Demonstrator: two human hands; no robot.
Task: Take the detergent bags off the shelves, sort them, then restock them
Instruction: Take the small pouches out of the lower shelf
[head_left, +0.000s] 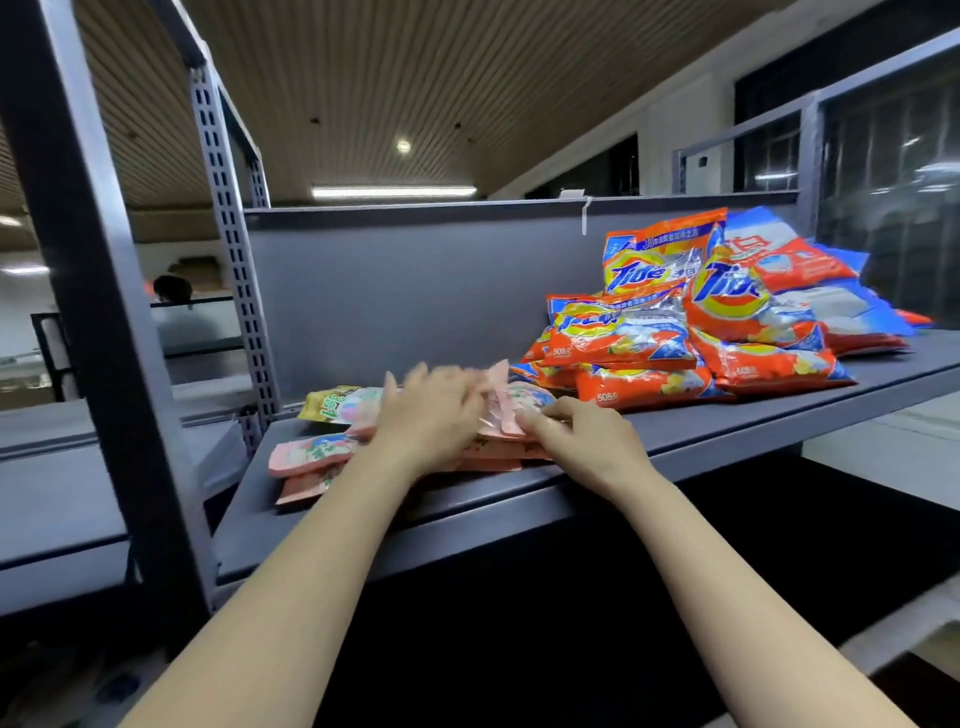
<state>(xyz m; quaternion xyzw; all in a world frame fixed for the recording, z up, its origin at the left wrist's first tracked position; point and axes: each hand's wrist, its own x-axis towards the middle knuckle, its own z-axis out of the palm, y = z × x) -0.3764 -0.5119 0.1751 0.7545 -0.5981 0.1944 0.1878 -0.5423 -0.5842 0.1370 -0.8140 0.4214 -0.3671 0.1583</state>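
- Both hands are on the pink bags (311, 457) near the front left corner of the shelf (727, 426).
- My left hand (426, 421) lies flat on top with fingers spread out; it is blurry.
- My right hand (582, 436) pinches the edge of one pink bag with curled fingers.
- One yellow bag (337, 405) lies just behind the pink ones.
- I think these bags are soft, squishy and a bit slippery, so holding them by the sides is best.
- Orange bags (639, 338) are piled toward the back right of the shelf. They say "Tide" and "508".
- Blue and white bags (831, 301) lie behind them.
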